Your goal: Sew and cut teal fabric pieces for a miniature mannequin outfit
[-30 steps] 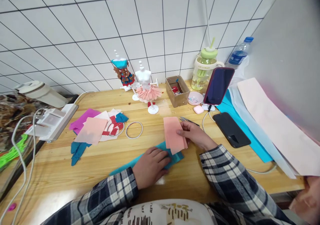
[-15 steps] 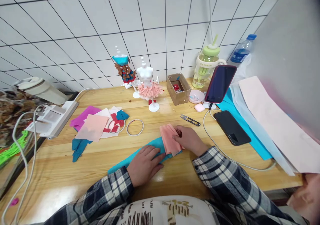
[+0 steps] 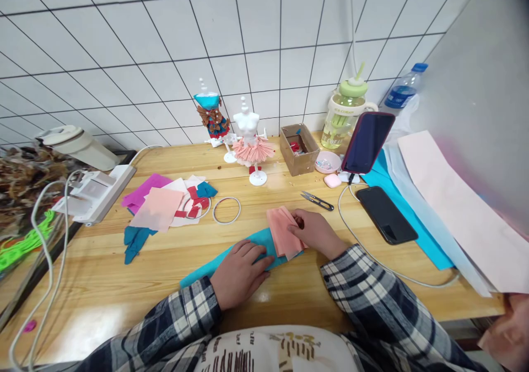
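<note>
A folded strip of blue crepe paper lies slantwise on the wooden table in front of me. My left hand rests on it with the fingers laid out flat. Across the strip's right end is a folded piece of pink crepe paper. My right hand pinches the right edge of this pink piece between thumb and fingers. Beyond my hands stands a small white dress form in a pleated pink skirt. Behind it, a second form wears a blue and brown dress.
Thread snips lie beyond my right hand, near a cardboard box. A phone, a white cable and paper sheets occupy the right. Paper scraps, a ring and a power strip lie left.
The view has shifted slightly, so the scene sits a little lower and further right. Both hands and the papers under them keep nearly the same places.
</note>
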{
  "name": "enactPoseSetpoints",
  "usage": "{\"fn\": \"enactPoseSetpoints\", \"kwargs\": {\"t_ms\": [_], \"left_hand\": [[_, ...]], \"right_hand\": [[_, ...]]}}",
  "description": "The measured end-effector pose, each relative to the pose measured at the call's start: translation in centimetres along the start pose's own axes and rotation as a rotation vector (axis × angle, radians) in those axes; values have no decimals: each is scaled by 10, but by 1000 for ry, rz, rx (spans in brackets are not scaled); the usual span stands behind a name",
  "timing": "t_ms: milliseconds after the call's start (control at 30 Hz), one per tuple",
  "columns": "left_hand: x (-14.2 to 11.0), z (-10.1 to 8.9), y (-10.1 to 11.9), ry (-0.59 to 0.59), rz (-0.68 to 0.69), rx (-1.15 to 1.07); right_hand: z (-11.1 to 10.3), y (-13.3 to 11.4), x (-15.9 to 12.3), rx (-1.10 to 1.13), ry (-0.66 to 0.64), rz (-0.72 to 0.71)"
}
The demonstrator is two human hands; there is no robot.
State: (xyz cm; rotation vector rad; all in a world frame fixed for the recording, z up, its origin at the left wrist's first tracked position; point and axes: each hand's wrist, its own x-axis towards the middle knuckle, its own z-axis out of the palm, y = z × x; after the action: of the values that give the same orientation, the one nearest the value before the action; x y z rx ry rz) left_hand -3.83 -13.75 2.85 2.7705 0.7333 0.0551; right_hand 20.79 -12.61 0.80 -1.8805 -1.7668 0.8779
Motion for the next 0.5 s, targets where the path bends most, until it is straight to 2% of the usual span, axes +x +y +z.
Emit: {"fn": "enactPoseSetpoints", "kwargs": {"t_ms": [100, 200, 267, 367, 433, 500], "left_hand": [[-1, -2, -1, 0, -17, -64], [-1, -4, -8, 35, -40, -250], [2, -6, -15, 142, -151, -445], [13, -15, -23, 374, -315, -836], [22, -23, -20, 410, -268, -1102], [30, -30, -12, 348, -205, -1267]], "right_hand": [[1, 1, 0, 24, -7, -9], [-4, -1, -2, 64, 4, -21], [-11, -9, -5, 132, 53, -50], [-22, -30, -9, 296, 113, -141], [-21, -48, -10, 409, 74, -186], [-12, -63, -9, 481, 69, -195]]}}
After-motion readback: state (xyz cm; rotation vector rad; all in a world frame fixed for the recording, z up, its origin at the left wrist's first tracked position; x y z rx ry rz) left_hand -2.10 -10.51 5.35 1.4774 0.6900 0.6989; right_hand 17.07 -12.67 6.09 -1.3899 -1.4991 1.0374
